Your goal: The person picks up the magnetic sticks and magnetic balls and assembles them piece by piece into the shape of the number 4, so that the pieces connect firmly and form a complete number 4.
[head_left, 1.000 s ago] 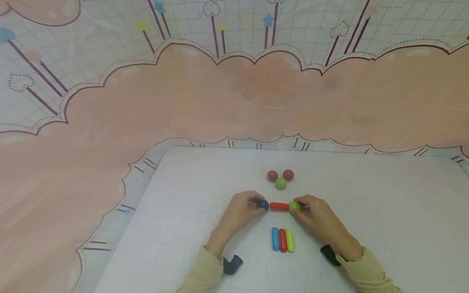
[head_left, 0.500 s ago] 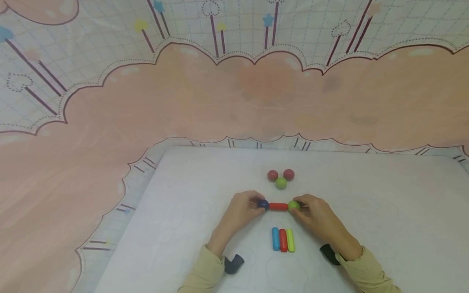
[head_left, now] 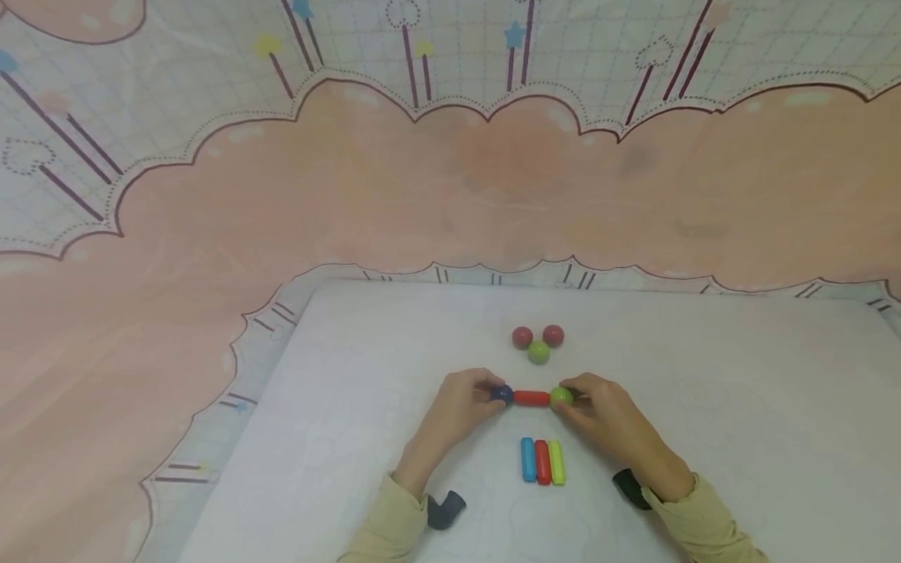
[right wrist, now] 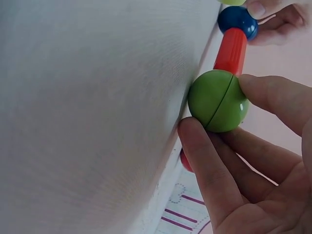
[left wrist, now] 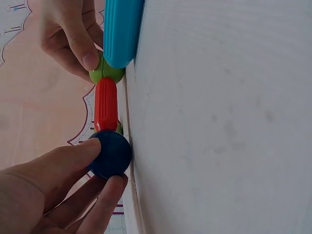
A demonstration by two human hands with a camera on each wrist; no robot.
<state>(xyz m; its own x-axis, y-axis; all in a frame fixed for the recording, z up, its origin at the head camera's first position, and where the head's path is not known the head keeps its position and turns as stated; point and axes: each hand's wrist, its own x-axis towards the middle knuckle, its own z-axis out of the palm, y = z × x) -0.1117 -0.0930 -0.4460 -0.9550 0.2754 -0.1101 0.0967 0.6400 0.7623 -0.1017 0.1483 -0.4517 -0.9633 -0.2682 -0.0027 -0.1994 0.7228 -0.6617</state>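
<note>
Bright Colours, Pale Setting

Two red balls (head_left: 522,338) and a green ball (head_left: 538,353) sit clustered on the white table (head_left: 760,375), the green one nearest the front. Further forward, three rods (head_left: 543,462) lie side by side: blue, red, yellow from the left. Beyond the table spreads a peach cloth (head_left: 422,180) with scalloped outlines (blue stars (head_left: 514,34) decorate its pale grid (head_left: 464,62)).

A rod (head_left: 531,399) is sitting between a left ball (head_left: 504,393) and a right ball (head_left: 561,396), touching both. On the worktop (head_left: 352,375), three balls (head_left: 538,353) are clustering on its far side, and three sticks (head_left: 543,462) are lying side by side on its near side.
</note>
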